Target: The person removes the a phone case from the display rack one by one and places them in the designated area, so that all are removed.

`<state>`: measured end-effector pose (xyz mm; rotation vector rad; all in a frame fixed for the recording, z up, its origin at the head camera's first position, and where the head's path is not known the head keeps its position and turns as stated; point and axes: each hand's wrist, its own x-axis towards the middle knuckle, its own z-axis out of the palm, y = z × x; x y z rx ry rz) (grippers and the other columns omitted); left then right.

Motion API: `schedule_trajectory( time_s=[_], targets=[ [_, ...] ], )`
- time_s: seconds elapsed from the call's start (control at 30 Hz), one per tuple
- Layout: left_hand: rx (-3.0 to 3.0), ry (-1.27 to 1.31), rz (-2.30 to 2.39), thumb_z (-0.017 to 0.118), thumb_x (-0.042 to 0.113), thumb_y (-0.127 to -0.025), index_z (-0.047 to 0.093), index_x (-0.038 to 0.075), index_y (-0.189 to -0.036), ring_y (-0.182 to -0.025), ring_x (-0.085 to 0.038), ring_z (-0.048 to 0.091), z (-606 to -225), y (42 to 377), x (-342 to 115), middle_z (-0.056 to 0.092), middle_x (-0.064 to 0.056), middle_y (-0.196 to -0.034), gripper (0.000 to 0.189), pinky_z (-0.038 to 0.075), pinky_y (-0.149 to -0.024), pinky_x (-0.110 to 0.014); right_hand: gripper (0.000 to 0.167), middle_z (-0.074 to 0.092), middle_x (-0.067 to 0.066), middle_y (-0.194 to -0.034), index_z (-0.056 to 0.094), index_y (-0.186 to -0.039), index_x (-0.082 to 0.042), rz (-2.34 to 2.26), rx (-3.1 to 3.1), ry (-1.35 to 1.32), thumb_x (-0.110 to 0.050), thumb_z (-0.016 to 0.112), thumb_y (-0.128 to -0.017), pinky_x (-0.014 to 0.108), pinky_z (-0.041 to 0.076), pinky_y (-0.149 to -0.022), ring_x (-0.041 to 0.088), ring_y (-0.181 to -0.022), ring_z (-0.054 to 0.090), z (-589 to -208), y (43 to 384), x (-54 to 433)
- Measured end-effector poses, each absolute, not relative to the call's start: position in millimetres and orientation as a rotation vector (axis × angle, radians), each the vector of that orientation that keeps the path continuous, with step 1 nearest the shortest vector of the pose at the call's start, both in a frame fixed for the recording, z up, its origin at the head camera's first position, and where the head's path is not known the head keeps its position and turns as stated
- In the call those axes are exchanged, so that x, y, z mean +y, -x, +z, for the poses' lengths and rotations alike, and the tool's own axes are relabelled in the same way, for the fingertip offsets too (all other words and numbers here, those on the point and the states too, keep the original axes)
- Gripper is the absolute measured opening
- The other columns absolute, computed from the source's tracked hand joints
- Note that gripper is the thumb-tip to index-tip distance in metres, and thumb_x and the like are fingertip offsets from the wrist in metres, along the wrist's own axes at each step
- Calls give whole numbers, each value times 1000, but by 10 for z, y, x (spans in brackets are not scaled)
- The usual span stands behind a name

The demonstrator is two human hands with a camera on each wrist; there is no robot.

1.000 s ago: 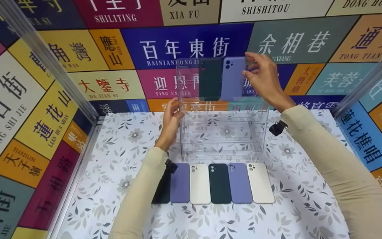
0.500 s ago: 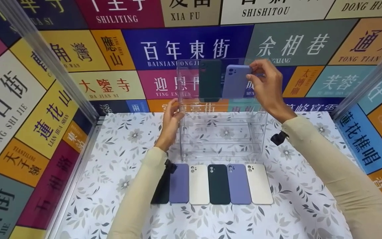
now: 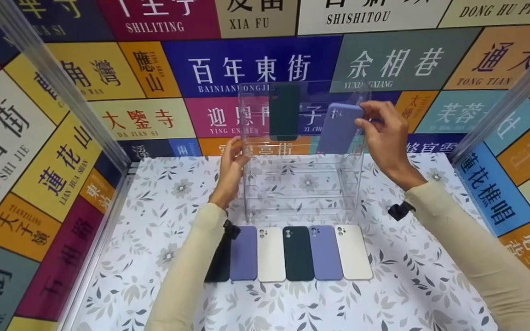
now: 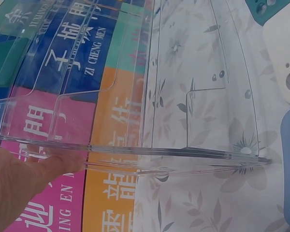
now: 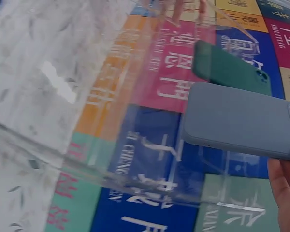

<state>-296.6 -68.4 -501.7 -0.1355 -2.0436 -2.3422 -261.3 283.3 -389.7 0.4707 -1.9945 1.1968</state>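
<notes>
My right hand (image 3: pixel 387 140) pinches a purple phone case (image 3: pixel 338 128) by its upper right edge. The case hangs tilted in front of a clear acrylic display rack (image 3: pixel 304 209), its camera cutout at the top. In the right wrist view the purple phone case (image 5: pixel 241 118) overlaps a dark green phone case (image 5: pixel 227 67) behind it. That dark green phone case (image 3: pixel 285 112) stands upright on the rack's top tier. My left hand (image 3: pixel 230 174) grips the rack's left side, with thumb and fingers at the clear side panel (image 4: pixel 183 153) in the left wrist view.
A row of phone cases lies flat before the rack: black (image 3: pixel 218 266), purple (image 3: pixel 244 253), white (image 3: pixel 272 255), dark green (image 3: pixel 298 255), purple (image 3: pixel 325 253) and white (image 3: pixel 354 253). My left sleeve partly covers the black one. Sign-printed walls surround the floral tabletop (image 3: pixel 412 285).
My right hand has drawn the purple phone case off its spot beside the dark green one, down and to the right, tilting it. The left hand stays at the rack's side.
</notes>
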Motion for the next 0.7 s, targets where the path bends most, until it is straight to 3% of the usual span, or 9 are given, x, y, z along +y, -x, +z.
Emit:
schedule_trajectory(
  time_s=[0.3, 0.7],
  targets=[
    [-2058, 155, -2341, 54, 8, -106, 41, 17, -166, -156, -41, 41, -5024, 2967, -691, 42, -20, -170, 62, 34, -124, -70, 29, 72, 19, -112, 74, -125, 6, 1199, -2087, -396, 9, 78, -96, 17, 58, -88, 11, -103, 69, -4196, 2294, 2996],
    [-2079, 146, -2323, 54, 8, -105, 41, 18, -166, -157, -36, 41, -5013, 2956, -699, 43, -16, -170, 63, 34, -125, -69, 32, 72, 19, -110, 75, -123, 7, 1262, -2144, -345, 14, 79, -93, 14, 58, -85, 10, -101, 69, -4681, 1931, 3136]
  ],
)
